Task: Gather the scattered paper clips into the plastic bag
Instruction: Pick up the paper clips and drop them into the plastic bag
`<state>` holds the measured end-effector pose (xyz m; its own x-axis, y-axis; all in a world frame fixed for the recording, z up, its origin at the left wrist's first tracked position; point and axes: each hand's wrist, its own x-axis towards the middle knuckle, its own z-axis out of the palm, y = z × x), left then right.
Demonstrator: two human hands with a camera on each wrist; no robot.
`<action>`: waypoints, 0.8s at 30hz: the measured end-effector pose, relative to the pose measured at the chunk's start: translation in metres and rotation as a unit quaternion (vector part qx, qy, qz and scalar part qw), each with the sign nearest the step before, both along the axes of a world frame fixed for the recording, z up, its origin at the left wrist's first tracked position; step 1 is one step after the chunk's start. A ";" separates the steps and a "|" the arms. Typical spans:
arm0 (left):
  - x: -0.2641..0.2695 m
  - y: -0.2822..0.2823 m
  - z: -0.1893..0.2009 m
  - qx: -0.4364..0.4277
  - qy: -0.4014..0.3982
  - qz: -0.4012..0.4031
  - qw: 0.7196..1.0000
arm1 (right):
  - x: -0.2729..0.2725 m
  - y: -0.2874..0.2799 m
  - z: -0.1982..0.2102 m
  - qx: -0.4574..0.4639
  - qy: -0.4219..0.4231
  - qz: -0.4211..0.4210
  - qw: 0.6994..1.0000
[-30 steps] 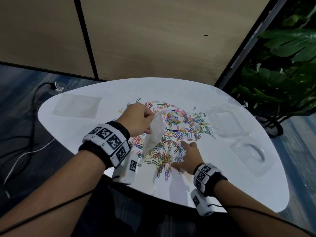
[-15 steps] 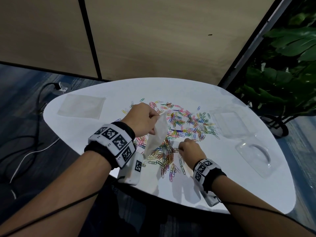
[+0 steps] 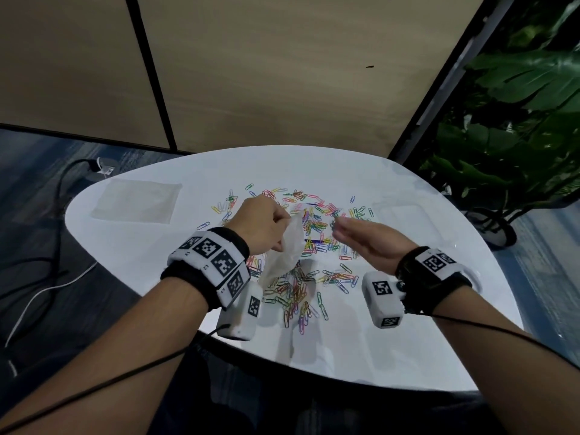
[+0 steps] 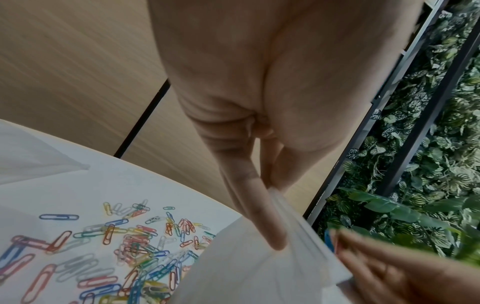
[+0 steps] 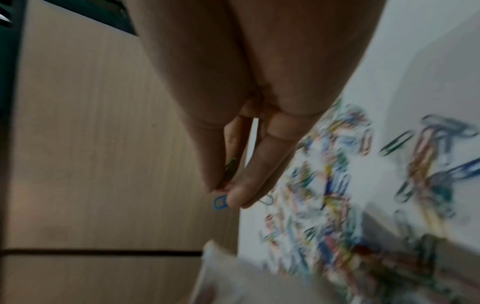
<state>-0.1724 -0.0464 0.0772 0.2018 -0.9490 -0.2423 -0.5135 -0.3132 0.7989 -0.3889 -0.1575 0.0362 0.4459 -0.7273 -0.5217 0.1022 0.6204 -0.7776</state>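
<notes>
- Above the white table (image 3: 392, 350), in the head view, the left hand (image 3: 262, 226) pinches the top edge of the plastic bag (image 3: 284, 255), which hangs down with its lower end among the paper clips (image 3: 314, 221) scattered over the middle of the table.
- The right hand (image 3: 365, 238) is raised just beside the bag's mouth, fingers drawn together round a few coloured clips.
- A flat clear bag (image 3: 138, 200) lies far left on the table; a clear plastic tray (image 3: 405, 219) lies to the right; a leafy plant (image 3: 514, 120) stands beyond the table's edge.
- From the left wrist, thumb and fingers (image 4: 262, 216) clamp the bag's rim (image 4: 293, 232); loose clips (image 4: 135, 246) lie below left, and the other hand (image 4: 405, 275) is at the bag's right.
- From the right wrist, blurred, the fingertips (image 5: 241, 195) close on a small bunch, a blue clip (image 5: 220, 202) sticking out below and a green clip (image 5: 230, 166) between the fingers.
</notes>
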 end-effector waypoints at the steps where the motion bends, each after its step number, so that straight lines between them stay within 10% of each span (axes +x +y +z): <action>1: -0.002 -0.001 -0.001 0.000 0.003 -0.001 1.000 | 0.006 0.006 0.011 -0.023 -0.015 0.027 0.999; 8: -0.017 0.002 0.005 -0.002 -0.002 -0.007 1.000 | 0.037 0.049 0.024 -0.255 0.136 0.188 0.939; 13: -0.014 0.004 0.004 -0.007 -0.005 0.004 1.000 | 0.022 0.036 0.016 -0.302 0.199 0.130 0.923; 18: -0.002 0.004 0.005 -0.016 -0.010 0.013 1.000 | -0.014 0.018 -0.043 -0.332 0.564 0.365 0.662; 24: 0.019 0.012 0.005 -0.016 -0.004 0.022 1.000 | 0.012 0.059 -0.104 -0.353 0.523 0.413 0.657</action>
